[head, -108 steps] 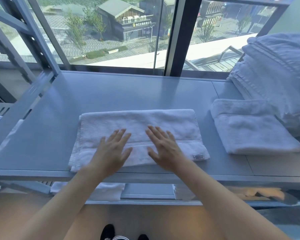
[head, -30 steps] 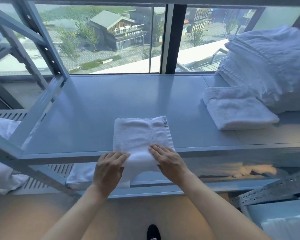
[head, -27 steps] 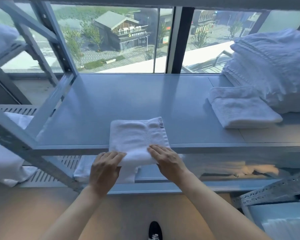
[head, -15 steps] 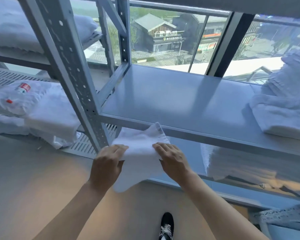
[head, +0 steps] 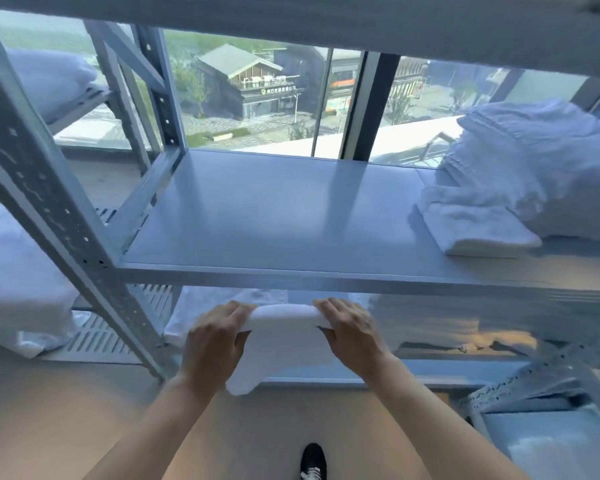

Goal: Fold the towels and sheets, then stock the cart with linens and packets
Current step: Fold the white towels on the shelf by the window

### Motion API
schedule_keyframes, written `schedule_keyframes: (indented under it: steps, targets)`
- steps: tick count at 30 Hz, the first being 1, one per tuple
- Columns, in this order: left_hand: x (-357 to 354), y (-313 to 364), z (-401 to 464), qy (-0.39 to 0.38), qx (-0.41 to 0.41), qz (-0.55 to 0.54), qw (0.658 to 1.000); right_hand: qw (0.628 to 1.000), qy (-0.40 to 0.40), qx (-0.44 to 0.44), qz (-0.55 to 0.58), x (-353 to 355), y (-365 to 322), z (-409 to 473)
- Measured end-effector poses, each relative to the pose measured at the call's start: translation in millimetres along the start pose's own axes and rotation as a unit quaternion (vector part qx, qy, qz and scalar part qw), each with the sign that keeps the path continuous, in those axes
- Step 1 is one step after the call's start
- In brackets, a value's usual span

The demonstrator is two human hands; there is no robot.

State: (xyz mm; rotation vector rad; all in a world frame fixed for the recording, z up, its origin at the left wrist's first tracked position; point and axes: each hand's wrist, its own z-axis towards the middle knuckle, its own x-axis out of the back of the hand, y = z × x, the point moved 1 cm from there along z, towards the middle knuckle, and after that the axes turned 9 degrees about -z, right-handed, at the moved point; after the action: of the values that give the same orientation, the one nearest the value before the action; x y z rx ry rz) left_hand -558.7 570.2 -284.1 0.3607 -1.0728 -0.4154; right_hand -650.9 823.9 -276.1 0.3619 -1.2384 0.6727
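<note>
The folded towel [head: 284, 344] has come off the middle shelf [head: 291, 216], where it lay flat under both palms a moment ago, and now hangs in the air just in front of and below the shelf's front edge. The shelf where it lay is left bare on that side.

Going from big to small: the grey metal rack [head: 49, 188] fills the room by the window. On the right of the middle shelf sits a tall pile of linen [head: 541, 161], with one folded towel [head: 475, 226] lying just beside it. More white linen rests on the lower shelf [head: 440, 320] behind the hands.

The left hand [head: 215, 344] and the right hand [head: 352, 336] each have a closed grip on one end of the towel's top fold, fingers curled over it, while its lower corner droops.

I'd say folding of this piece is done and it is being carried off for stocking. Next it needs a level hold and a turn toward wherever the cart stands, which I can't see from here.
</note>
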Motion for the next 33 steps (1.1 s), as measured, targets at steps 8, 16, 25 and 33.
schedule_keyframes:
  steps: [8, 16, 25, 33]
  targets:
    - [-77, 23, 117, -0.043, -0.007, -0.006, 0.999, 0.998, 0.017, -0.052, -0.007, -7, 121, 47]
    - [-107, 15, 196, -0.012, 0.038, 0.003, 0.999, 1.0, -0.005, -0.021, -0.015, -9, 186, 137]
    - [-90, -35, 251, 0.066, 0.081, 0.035, 0.994, 0.992, 0.111, -0.063, -0.02, -15, 188, 239]
    - [-100, -76, 248, -0.176, -0.043, -0.048, 0.982, 0.997, -0.018, -0.047, 0.06, -59, 135, 194]
